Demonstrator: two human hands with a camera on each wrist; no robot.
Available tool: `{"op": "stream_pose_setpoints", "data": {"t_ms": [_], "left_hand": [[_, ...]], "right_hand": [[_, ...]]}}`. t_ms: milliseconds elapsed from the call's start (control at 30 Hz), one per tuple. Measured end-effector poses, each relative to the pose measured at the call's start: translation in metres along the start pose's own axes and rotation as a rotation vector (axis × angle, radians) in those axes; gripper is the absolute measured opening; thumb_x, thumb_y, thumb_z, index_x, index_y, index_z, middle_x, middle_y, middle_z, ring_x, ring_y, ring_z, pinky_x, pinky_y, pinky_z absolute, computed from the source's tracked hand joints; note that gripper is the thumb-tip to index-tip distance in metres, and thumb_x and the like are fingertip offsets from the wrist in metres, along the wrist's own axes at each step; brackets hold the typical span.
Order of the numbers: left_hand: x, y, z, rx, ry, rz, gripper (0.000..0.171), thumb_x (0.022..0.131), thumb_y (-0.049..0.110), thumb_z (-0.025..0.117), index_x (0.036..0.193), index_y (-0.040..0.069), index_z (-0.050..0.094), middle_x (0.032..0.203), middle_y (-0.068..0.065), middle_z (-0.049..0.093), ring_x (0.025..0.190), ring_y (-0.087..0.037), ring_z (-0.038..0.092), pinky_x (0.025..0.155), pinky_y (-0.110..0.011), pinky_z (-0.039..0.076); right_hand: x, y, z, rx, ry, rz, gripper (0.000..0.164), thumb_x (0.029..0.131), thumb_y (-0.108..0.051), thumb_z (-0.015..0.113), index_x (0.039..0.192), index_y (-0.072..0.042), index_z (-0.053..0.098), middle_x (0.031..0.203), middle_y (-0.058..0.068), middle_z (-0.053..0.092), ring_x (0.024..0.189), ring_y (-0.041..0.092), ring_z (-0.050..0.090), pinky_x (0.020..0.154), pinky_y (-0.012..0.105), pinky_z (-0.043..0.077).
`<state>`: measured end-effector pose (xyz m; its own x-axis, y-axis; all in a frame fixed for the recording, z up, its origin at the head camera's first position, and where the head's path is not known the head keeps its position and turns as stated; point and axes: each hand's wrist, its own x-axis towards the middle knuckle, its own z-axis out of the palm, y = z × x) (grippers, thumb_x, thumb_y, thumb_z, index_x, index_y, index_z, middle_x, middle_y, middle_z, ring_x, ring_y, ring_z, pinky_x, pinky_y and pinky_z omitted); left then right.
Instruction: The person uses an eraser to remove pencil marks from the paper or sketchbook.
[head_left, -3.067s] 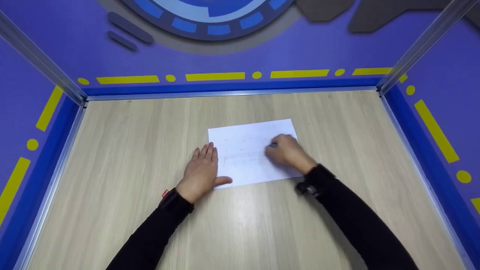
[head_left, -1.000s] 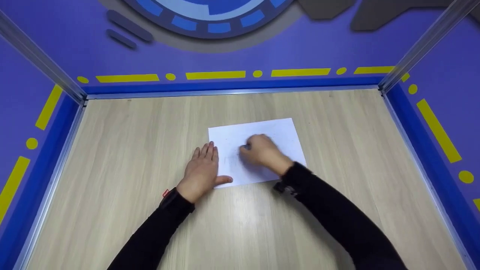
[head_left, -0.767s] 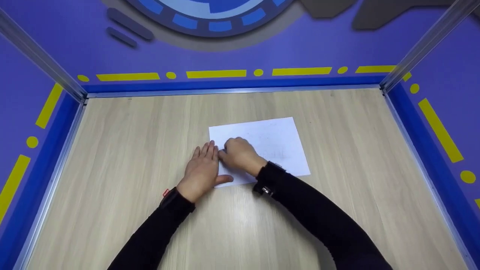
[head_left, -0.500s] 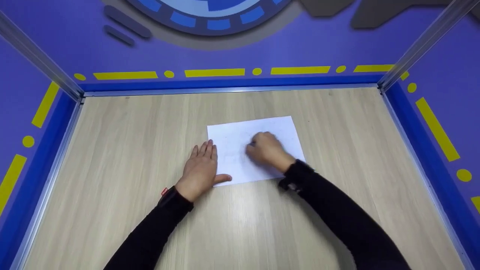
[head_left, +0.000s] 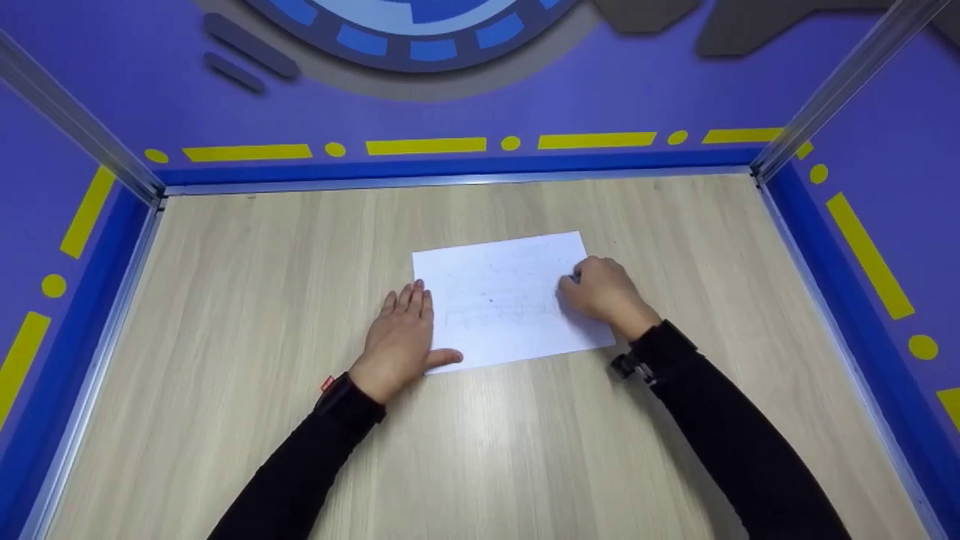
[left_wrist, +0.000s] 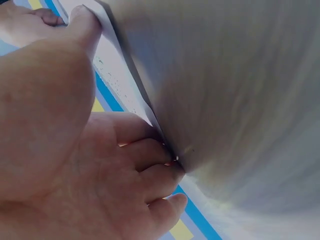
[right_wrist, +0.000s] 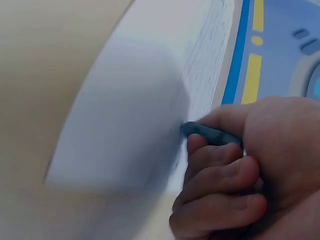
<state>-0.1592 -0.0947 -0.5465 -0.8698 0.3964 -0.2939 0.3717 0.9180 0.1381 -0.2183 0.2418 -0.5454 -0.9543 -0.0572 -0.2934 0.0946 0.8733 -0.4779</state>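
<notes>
Left hand (head_left: pixel 397 341) flat, fingers straight, over left edge of paper (head_left: pixel 502 266); paper lies on the surface (head_left: pixel 262 300), faint grey marks (head_left: pixel 491 311) across its middle; at its right side, right hand (head_left: pixel 602 292) pinches a teal stick (right_wrist: pixel 214 134), tip against the paper

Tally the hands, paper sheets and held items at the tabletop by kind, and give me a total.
Hands: 2 (left hand, right hand)
Paper sheets: 1 (white sheet)
Held items: 1 (dark blue-green piece)
Total: 4
</notes>
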Motion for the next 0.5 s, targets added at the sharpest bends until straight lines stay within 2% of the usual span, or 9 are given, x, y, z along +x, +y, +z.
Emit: {"op": "stream_pose_setpoints", "data": {"t_ms": [167,333,433,500], "left_hand": [[0.000,-0.001,0.001,0.010,-0.014,-0.007,0.121,0.097,0.077,0.066,0.170,-0.011,0.027,0.181,-0.031,0.023,0.171,-0.044,0.023,0.141,-0.058,0.020],[0.001,-0.002,0.000,0.012,0.009,-0.003,0.120,0.096,0.076,0.067,0.169,-0.011,0.030,0.180,-0.031,0.025,0.171,-0.044,0.025,0.141,-0.058,0.021],[0.001,-0.002,0.000,0.009,0.016,-0.001,0.119,0.096,0.075,0.068,0.169,-0.010,0.030,0.180,-0.030,0.026,0.171,-0.043,0.025,0.141,-0.058,0.021],[0.001,-0.001,0.001,0.004,0.018,-0.001,0.119,0.096,0.075,0.068,0.169,-0.011,0.030,0.180,-0.030,0.026,0.171,-0.043,0.025,0.141,-0.059,0.021]], "right_hand": [[0.004,-0.053,0.037,0.042,-0.045,-0.100,0.039,0.104,-0.037,0.061,0.074,-0.013,0.057,0.079,0.006,0.058,0.080,0.026,0.058,0.072,0.040,0.049],[0.005,-0.116,0.071,-0.012,-0.132,-0.204,0.035,0.105,-0.037,0.064,0.083,-0.010,0.072,0.092,0.012,0.073,0.095,0.032,0.068,0.091,0.048,0.059],[0.008,-0.136,0.081,-0.046,-0.167,-0.238,0.035,0.104,-0.034,0.063,0.088,-0.006,0.076,0.099,0.016,0.077,0.104,0.036,0.069,0.096,0.051,0.058],[0.010,-0.137,0.082,-0.069,-0.155,-0.243,0.034,0.102,-0.032,0.064,0.093,-0.004,0.079,0.103,0.016,0.079,0.109,0.035,0.069,0.098,0.053,0.057]]}}
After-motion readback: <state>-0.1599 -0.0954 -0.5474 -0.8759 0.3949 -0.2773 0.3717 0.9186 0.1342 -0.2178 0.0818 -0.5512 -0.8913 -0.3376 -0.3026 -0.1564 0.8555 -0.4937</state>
